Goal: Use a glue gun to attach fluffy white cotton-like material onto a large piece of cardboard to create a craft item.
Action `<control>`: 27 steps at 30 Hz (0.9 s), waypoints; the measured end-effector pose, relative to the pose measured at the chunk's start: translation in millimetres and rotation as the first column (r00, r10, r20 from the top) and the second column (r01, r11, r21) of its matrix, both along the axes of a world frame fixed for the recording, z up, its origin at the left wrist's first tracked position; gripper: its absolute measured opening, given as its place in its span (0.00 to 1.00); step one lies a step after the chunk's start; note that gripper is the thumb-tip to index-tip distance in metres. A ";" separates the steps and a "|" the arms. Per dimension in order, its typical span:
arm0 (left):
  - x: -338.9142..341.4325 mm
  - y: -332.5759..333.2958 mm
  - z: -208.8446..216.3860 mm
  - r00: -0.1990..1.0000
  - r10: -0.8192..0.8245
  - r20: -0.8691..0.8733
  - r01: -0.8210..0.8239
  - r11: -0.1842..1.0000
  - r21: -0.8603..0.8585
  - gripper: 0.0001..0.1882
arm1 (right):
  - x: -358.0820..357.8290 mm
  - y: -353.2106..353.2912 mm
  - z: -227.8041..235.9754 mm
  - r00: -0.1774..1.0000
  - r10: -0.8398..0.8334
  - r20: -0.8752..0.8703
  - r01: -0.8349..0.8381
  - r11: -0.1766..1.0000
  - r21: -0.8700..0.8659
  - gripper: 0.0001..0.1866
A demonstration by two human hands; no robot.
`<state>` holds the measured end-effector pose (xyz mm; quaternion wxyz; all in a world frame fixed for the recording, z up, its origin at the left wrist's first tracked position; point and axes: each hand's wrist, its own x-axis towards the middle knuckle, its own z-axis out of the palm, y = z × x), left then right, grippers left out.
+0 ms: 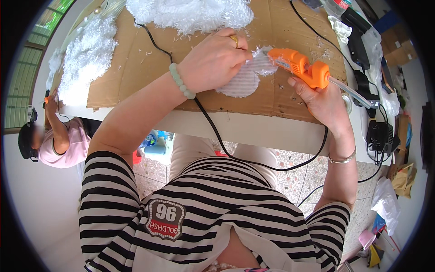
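Observation:
My left hand [213, 63], with a gold ring and a green bead bracelet, pinches the edge of a small white ribbed piece of fabric [242, 84] with fringed threads. The piece lies at the front of the brown cardboard sheet [149, 86]. My right hand [324, 102] is wrapped round an orange hot glue gun [294, 62], its handle mostly hidden by the palm. The gun's nozzle points left and meets the fringed edge near my left fingertips; exact contact is too small to tell. A clear glue stick [351, 92] sticks out of the gun's back.
White fringed material lies in a heap [190, 16] at the back and another heap [88, 59] at the left. A black cable [213, 122] loops under my left forearm and past the table edge. Adapters [380, 136] sit at right. A co-worker [63, 140] is at far left.

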<state>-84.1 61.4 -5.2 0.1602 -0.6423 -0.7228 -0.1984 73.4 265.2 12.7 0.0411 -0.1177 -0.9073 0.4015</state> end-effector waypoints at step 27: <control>-4.4 24.1 6.4 0.880 0.306 0.364 -0.318 0.948 -0.027 0.10 | -36.5 -20.2 -0.2 0.931 -0.303 -0.205 -0.020 0.517 -0.856 0.16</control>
